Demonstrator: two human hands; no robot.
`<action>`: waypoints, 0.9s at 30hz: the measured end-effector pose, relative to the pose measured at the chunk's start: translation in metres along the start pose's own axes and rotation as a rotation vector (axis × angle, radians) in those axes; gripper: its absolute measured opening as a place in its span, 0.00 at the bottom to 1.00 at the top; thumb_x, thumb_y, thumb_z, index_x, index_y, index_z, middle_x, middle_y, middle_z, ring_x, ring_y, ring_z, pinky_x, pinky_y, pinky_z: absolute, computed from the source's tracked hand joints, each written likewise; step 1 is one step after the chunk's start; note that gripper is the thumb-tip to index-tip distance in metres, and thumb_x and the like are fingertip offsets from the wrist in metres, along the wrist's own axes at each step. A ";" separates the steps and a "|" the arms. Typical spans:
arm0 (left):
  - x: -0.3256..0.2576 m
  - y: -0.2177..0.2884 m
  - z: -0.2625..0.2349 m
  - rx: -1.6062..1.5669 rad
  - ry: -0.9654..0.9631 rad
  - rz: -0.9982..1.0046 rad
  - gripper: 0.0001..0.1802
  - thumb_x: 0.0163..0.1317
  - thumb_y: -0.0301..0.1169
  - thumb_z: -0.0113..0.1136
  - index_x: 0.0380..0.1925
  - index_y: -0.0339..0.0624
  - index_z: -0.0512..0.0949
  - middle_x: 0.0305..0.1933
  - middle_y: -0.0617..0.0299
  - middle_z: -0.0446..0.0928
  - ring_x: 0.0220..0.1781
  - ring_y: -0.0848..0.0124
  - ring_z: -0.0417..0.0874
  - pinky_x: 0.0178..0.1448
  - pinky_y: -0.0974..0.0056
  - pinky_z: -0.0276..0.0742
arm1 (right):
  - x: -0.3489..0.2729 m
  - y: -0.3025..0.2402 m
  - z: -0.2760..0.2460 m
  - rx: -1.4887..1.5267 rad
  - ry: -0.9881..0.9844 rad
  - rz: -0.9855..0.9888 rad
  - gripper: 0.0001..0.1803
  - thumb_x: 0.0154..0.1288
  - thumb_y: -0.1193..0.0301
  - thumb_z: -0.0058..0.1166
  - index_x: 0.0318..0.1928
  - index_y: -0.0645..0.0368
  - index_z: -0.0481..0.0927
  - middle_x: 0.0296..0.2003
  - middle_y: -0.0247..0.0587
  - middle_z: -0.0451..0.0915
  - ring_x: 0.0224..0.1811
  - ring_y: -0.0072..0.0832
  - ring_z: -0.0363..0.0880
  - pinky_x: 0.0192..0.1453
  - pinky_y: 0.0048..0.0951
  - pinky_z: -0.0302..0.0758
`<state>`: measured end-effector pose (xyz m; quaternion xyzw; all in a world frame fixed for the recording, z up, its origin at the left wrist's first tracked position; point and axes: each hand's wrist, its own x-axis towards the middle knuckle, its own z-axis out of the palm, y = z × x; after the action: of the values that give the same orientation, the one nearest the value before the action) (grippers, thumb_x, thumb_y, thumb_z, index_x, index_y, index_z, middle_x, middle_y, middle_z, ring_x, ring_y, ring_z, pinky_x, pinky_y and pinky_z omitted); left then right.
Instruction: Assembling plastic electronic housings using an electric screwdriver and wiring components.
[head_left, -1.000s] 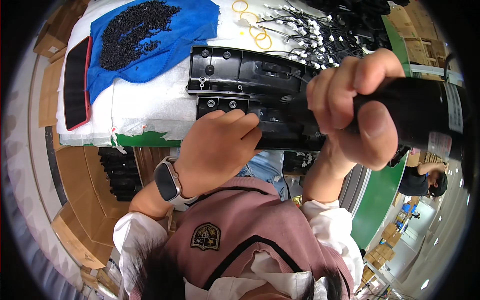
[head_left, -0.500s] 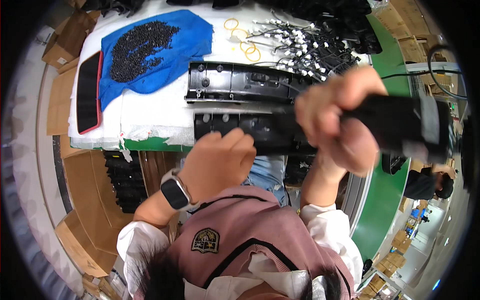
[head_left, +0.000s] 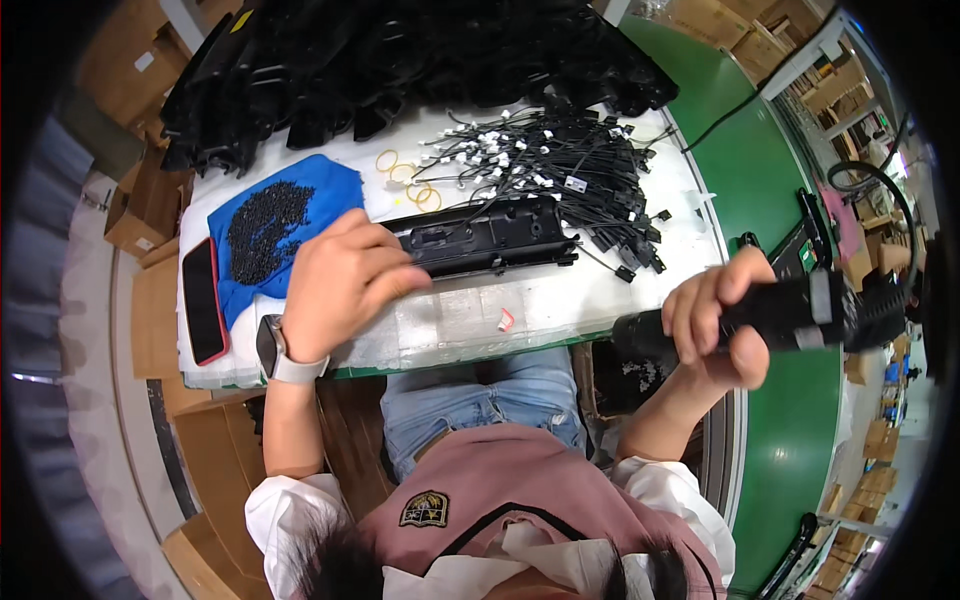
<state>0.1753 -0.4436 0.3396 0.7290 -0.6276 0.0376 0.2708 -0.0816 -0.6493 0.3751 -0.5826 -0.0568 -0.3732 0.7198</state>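
Observation:
A long black plastic housing (head_left: pixel 485 238) lies on the white-covered table in front of me, its ribbed inner side up. My left hand (head_left: pixel 345 280) is closed at its left end, the thumb along the near edge; that end is hidden under the fingers. Off the table's near right edge, my right hand (head_left: pixel 715 320) is wrapped round a black corded electric screwdriver (head_left: pixel 795 312), held level with its front end pointing left. Just behind the left hand, a blue cloth (head_left: pixel 337 190) bears a heap of small black screws (head_left: pixel 265 225).
Black cables with white connectors (head_left: pixel 540 160) lie piled behind the housing. Yellow rings (head_left: pixel 422 195) sit beside them. More black housings (head_left: pixel 400 65) are stacked at the back. A red-edged phone (head_left: pixel 203 300) lies far left. A green surface (head_left: pixel 790 400) runs along the right.
The screwdriver in my right hand has moved away from the housings toward the right. My left hand has shifted onto the housing's left end. Two separate housing parts showed before; the view has tilted.

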 end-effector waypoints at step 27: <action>-0.016 0.044 0.018 0.166 -0.137 -0.208 0.20 0.49 0.31 0.67 0.40 0.41 0.71 0.23 0.52 0.74 0.23 0.51 0.77 0.25 0.54 0.69 | 0.018 0.100 -0.071 -1.631 -0.170 0.013 0.19 0.56 0.69 0.59 0.51 0.47 0.80 0.58 0.45 0.70 0.68 0.42 0.64 0.69 0.56 0.58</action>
<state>0.1255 -0.4398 0.3335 0.8109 -0.5603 0.0112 0.1682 -0.0336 -0.7161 0.2820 -0.9495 0.1815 -0.2474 0.0655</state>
